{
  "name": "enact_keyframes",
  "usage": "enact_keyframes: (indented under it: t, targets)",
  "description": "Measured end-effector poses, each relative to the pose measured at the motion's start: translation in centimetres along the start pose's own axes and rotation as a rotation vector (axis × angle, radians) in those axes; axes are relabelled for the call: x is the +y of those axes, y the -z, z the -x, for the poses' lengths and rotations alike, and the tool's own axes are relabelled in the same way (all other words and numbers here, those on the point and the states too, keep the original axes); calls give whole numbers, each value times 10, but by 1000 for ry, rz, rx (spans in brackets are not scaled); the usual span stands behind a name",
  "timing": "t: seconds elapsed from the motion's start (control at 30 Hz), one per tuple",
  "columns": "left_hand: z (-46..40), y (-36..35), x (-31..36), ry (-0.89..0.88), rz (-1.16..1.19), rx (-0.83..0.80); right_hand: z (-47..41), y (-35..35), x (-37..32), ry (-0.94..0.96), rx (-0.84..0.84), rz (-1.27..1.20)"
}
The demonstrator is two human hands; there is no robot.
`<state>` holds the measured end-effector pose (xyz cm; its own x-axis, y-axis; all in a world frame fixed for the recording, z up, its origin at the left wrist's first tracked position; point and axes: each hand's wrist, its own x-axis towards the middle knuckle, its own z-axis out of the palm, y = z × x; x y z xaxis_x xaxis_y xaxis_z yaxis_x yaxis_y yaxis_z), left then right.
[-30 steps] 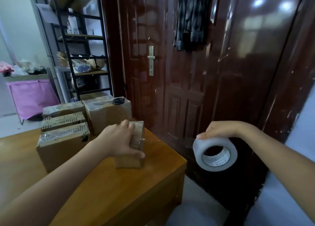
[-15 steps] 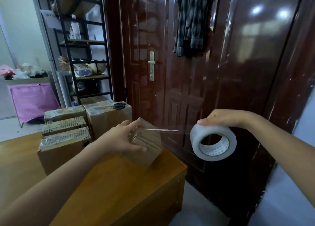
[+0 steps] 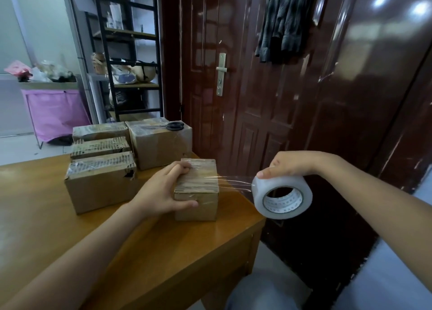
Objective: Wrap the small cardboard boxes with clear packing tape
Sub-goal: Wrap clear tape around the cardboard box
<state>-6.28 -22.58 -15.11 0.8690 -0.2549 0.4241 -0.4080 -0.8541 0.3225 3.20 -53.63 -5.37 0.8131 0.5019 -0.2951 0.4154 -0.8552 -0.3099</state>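
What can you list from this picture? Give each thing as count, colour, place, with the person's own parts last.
small box: one, brown, near the table's right edge
other boxes: four, brown, behind and left of it
tape roll: one, clear, right of the table, strip running to the small box
scissors: one, black, on the back box
table: one, orange-brown wood
door: dark red-brown, behind
shelf: one, black, back left
left hand: grips the small box
right hand: holds the tape roll
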Motion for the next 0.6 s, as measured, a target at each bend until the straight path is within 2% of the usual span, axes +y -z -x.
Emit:
enact_keyframes:
  t: [0.1,0.3,0.43,0.6]
  targets:
    - [-13,19,7,-63,-198,-118,-4,-7,2,0,-31,3]
    - [-54,39,47,-117,-662,-482,-9,-12,2,-5,-28,8]
    - [-71,27,67,-41,-705,-640,-9,-9,8,-16,-17,29]
    - [-66,25,66,13,-686,-668,2,18,0,50,58,-27]
